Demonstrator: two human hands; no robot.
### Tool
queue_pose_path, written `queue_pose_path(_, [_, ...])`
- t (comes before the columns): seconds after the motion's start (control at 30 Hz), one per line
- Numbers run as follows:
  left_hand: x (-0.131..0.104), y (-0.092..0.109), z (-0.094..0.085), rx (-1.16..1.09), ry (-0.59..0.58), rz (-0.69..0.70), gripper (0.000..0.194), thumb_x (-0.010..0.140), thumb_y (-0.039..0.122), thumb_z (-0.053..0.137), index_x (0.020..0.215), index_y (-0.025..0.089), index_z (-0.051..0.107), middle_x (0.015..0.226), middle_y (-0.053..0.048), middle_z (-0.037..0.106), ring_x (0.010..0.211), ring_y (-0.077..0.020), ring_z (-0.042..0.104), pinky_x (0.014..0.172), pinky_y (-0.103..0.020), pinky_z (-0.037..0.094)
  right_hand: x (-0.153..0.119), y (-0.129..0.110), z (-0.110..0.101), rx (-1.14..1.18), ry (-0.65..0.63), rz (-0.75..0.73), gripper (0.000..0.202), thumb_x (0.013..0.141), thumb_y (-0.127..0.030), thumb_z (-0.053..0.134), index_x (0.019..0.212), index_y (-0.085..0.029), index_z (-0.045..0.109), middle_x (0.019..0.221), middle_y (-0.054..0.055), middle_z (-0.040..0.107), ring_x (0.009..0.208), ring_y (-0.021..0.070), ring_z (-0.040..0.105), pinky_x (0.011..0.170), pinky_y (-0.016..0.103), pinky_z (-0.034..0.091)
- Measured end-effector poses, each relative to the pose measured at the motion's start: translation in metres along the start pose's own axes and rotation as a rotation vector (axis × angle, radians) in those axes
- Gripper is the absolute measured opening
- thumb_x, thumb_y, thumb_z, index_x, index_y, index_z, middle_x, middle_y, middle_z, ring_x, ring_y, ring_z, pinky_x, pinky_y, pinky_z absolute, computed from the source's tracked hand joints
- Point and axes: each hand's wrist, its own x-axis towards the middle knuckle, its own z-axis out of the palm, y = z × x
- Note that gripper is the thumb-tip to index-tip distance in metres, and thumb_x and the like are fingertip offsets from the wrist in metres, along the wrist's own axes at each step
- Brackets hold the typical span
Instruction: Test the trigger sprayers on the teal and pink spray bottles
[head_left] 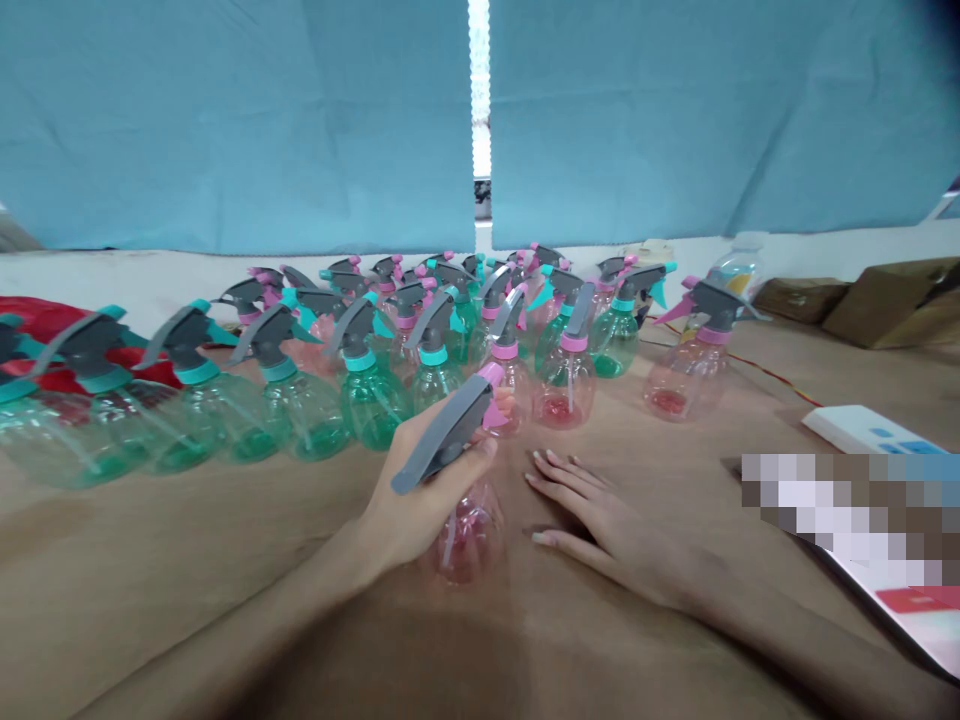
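My left hand is wrapped round the neck of a pink spray bottle with a grey and pink trigger head, near the middle of the brown table. The bottle's clear pink body shows below my fingers. To its right, my right hand rests on the tabletop with its fingers apart and nothing in it. Just beyond my hands stand pink bottles and a green bottle, part of a crowd of upright spray bottles.
A row of green bottles reaches the left edge, with red material behind. A lone pink bottle, a white device, a partly blurred flat object and brown boxes are on the right. Blue cloth hangs behind.
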Motion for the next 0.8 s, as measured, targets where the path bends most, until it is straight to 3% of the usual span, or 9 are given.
queue_pose_path(0.27, [-0.001, 0.002, 0.006, -0.035, -0.046, 0.020, 0.016, 0.078, 0.029, 0.053, 0.065, 0.022, 0.049, 0.060, 0.004, 0.045, 0.057, -0.0133, 0.046, 0.053, -0.027, 0.037, 0.003, -0.004, -0.012, 0.099, -0.075, 0.030, 0.069, 0.089, -0.060, 0.040, 0.142, -0.016, 0.037, 0.150, 0.012, 0.030, 0.139, 0.0279, 0.023, 0.112, 0.051, 0.022])
queue_pose_path(0.47, [-0.003, 0.005, 0.019, -0.052, -0.063, 0.053, 0.011, 0.082, 0.027, 0.054, 0.072, 0.020, 0.053, 0.064, 0.004, 0.049, 0.057, -0.0116, 0.045, 0.054, -0.025, 0.038, -0.008, -0.025, -0.036, 0.319, -0.087, 0.114, 0.078, 0.081, -0.063, 0.053, 0.143, -0.021, 0.032, 0.147, 0.012, 0.036, 0.133, 0.0305, 0.034, 0.107, 0.050, 0.032])
queue_pose_path(0.67, [0.003, 0.015, 0.043, -0.159, -0.128, 0.090, 0.015, 0.083, 0.033, 0.057, 0.084, 0.019, 0.059, 0.075, 0.000, 0.061, 0.068, -0.0143, 0.056, 0.060, -0.026, 0.048, -0.021, -0.053, -0.060, 0.403, 0.087, 0.103, 0.072, 0.074, -0.059, 0.065, 0.133, -0.026, 0.042, 0.135, 0.008, 0.052, 0.119, 0.0298, 0.050, 0.095, 0.046, 0.045])
queue_pose_path(0.8, [0.007, 0.027, 0.067, -0.173, -0.182, 0.125, 0.025, 0.084, 0.037, 0.058, 0.104, 0.021, 0.060, 0.086, -0.001, 0.066, 0.079, -0.0159, 0.062, 0.072, -0.029, 0.052, -0.027, -0.056, -0.062, 0.303, 0.227, 0.149, 0.074, 0.071, -0.059, 0.067, 0.131, -0.024, 0.043, 0.126, 0.011, 0.057, 0.113, 0.0330, 0.054, 0.089, 0.047, 0.048])
